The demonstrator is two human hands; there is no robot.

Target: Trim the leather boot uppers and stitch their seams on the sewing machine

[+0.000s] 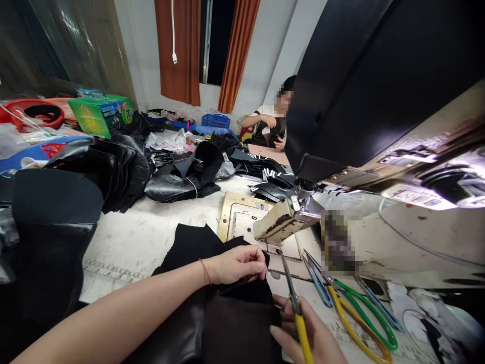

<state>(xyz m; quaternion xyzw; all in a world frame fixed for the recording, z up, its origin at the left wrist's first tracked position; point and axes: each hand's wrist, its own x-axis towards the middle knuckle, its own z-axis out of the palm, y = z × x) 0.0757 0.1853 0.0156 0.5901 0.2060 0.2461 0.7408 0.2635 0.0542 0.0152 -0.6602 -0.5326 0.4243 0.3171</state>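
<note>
My left hand, a red cord at its wrist, is closed in a pinch at the upper edge of a black leather piece. My right hand holds scissors with a yellow handle, blades pointing away from me. Its fingertips are by the right edge of the leather piece, partly hidden behind it. Just beyond my hands stands the sewing machine's raised post bed, under the dark machine head. The leather lies across the table's front, its lower part running out of view.
On the right lie yellow-handled scissors, green-handled scissors and blue thread snips. Stacks of black leather pieces and a tied bundle line the left and back. A co-worker sits across, handling dark material.
</note>
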